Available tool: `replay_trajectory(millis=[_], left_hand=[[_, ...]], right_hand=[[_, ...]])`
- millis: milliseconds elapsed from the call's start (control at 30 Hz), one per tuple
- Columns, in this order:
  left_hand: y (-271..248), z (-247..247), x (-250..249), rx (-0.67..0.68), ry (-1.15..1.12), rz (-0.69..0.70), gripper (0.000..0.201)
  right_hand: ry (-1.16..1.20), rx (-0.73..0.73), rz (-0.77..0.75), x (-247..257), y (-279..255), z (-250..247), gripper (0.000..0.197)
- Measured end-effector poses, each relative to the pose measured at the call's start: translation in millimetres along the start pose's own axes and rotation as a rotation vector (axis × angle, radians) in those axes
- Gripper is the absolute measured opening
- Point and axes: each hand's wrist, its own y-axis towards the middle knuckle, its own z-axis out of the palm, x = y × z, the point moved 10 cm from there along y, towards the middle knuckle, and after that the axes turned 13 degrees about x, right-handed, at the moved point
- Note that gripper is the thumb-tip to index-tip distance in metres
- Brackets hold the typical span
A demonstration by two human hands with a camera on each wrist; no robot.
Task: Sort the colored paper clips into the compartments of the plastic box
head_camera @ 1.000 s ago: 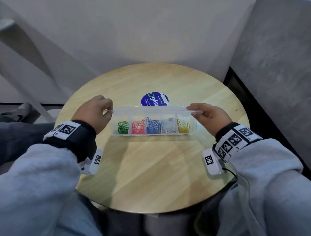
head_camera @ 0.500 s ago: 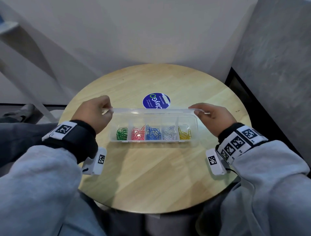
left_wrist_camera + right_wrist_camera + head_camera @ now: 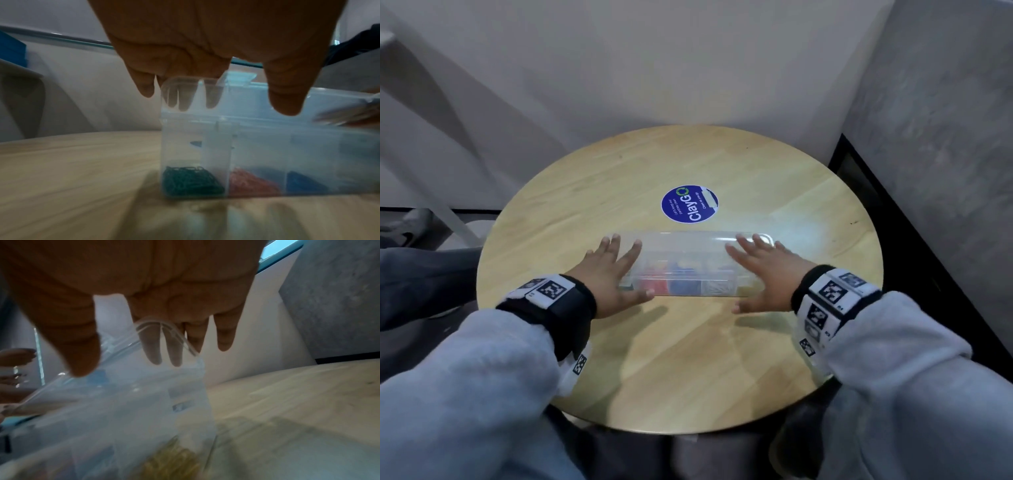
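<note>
A clear plastic box [image 3: 688,241] lies across the middle of the round table, its lid lowered over the compartments. Through it show red clips [image 3: 654,284], blue clips [image 3: 683,286] and silvery clips [image 3: 717,288]. My left hand [image 3: 616,270] lies flat on the box's left end, fingers spread and straight. My right hand [image 3: 756,274] lies the same way on the right end. In the left wrist view the left hand [image 3: 216,53] hangs over green clips [image 3: 191,181], red clips [image 3: 252,183] and blue clips [image 3: 302,183]. Below the right hand [image 3: 144,308], the right wrist view shows yellow clips [image 3: 172,462].
A round blue sticker [image 3: 690,205] sits on the wooden table [image 3: 688,359] just behind the box. Pale walls close in behind and to the right. A shoe [image 3: 407,229] rests on the floor at the far left.
Both hands pinched the raised lid by its ends before. They have since let go and spread flat on top, and the lid has come down over the compartments.
</note>
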Motion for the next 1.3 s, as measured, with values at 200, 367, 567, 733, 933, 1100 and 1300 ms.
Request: replay_trajectory(millis=[200, 367, 567, 733, 933, 1100, 1300], left_hand=[[2, 5, -3, 0.032, 0.072, -0.005, 0.068], [2, -9, 0, 0.090, 0.155, 0.029, 0.063], [1, -24, -1, 0.079, 0.291, 0.025, 0.064], [1, -26, -7, 0.020, 0.325, 0.030, 0.067], [-1, -29, -6, -0.017, 0.242, 0.044, 0.069], [-35, -27, 7, 0.013, 0.063, 0.069, 0.072], [-151, -7, 72, -0.103, -0.079, 0.028, 0.060]], right_hand=[[-0.052, -0.019, 0.011, 7, 9, 8, 0.086], [-0.044, 0.061, -0.013, 6, 9, 5, 0.064], [-0.057, 0.145, -0.072, -1, 8, -5, 0.064], [-0.108, 0.079, -0.037, 0, 11, -2, 0.066], [-0.076, 0.065, 0.010, 1, 8, -3, 0.065], [0.015, 0.139, 0.058, 9, -25, -21, 0.055], [0.067, -0.144, 0.121, -14, -155, -35, 0.045]])
